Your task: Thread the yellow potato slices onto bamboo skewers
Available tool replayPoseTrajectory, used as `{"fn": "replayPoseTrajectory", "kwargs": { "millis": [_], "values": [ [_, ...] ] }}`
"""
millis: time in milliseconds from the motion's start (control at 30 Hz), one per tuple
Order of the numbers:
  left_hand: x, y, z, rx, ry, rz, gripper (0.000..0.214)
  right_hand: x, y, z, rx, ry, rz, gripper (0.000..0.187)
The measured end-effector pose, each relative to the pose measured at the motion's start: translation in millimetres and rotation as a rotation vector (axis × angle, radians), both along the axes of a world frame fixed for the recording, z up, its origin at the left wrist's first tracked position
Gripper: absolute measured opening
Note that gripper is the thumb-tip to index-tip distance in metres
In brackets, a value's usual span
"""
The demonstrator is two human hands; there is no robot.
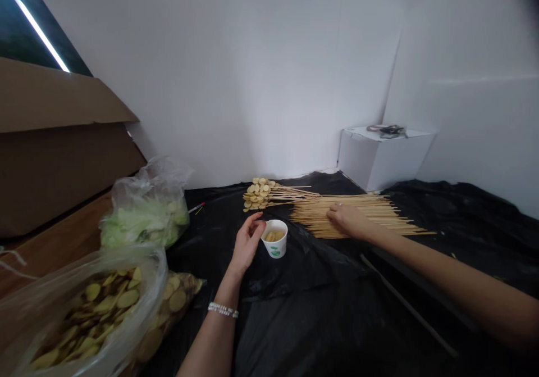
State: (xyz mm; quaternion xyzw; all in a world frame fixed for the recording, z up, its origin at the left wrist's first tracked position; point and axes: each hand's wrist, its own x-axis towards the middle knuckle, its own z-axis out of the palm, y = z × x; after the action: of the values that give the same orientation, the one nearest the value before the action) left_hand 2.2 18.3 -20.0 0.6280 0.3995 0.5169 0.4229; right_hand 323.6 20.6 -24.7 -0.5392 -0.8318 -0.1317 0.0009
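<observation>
My left hand (247, 242) is at the rim of a small white paper cup (275, 246) that holds pale potato slices; its fingers are pinched together there, and I cannot tell if a slice is between them. My right hand (348, 219) rests palm down on a pile of bare bamboo skewers (379, 211), fingers on the sticks. Behind the cup lie several skewers threaded with potato slices (257, 192). All of this sits on a black plastic sheet (320, 304).
A clear bag of potato slices (101, 309) is at the near left, a bag of green lettuce (145, 219) behind it. Cardboard (59, 158) leans at the left. A white box (381, 158) stands by the back wall. A red-tipped pen (196, 208) lies near the lettuce.
</observation>
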Motion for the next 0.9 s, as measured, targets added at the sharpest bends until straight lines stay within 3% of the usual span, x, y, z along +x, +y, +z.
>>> {"fn": "replayPoseTrajectory", "kwargs": {
  "millis": [400, 567, 700, 833, 900],
  "values": [
    [0, 0, -0.5, 0.0, -0.001, 0.002, 0.047, -8, -9, 26.4, 0.08, 0.04, 0.003, 0.024],
    [0, 1, -1.6, 0.018, 0.005, 0.005, 0.046, -39, -19, 30.5, 0.244, -0.001, 0.207, 0.029],
    [1, 1, -1.4, 0.02, 0.031, 0.014, 0.043, -74, -26, 45.6, 0.231, 0.059, 0.135, 0.033],
    [1, 0, -1.6, 0.02, 0.068, 0.019, 0.037, -110, -23, 64.8, 0.046, 0.319, -0.17, 0.031],
    [0, 0, -1.5, 0.016, 0.073, 0.014, 0.033, -125, -20, 68.9, 0.023, 0.37, -0.22, 0.031]
  ]
}}
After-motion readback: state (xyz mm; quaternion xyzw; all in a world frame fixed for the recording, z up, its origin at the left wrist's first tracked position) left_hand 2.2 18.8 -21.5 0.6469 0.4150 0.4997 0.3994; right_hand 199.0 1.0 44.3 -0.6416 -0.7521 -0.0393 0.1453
